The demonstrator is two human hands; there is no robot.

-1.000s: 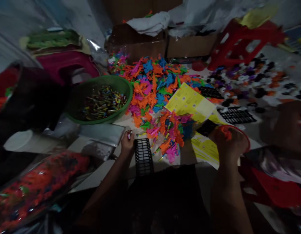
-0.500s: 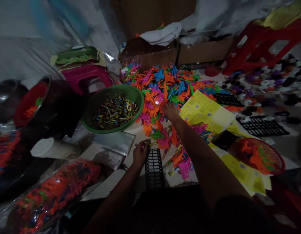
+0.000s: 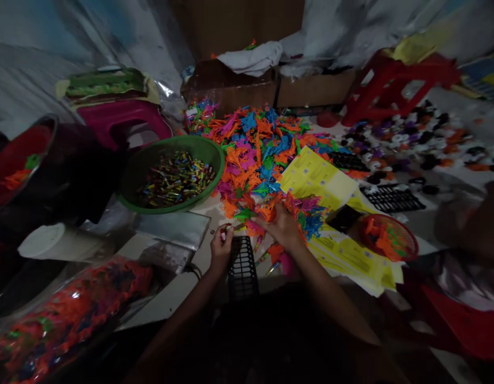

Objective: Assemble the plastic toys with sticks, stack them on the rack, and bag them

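A pale table [image 3: 167, 293] carries it all, bare along its front left edge. A green basin [image 3: 172, 205] stands on the left — beside it, a heap of bright plastic pieces [image 3: 250, 144] spreads across the middle. Nearer the front edge lies a black grid tray [image 3: 243, 266], with flat clear plastic bags [image 3: 175, 229] to its left. Yellow printed sheets [image 3: 310, 168] lie right of the heap — small round pieces [image 3: 414, 128] are scattered farther right, near another black grid [image 3: 393, 197].
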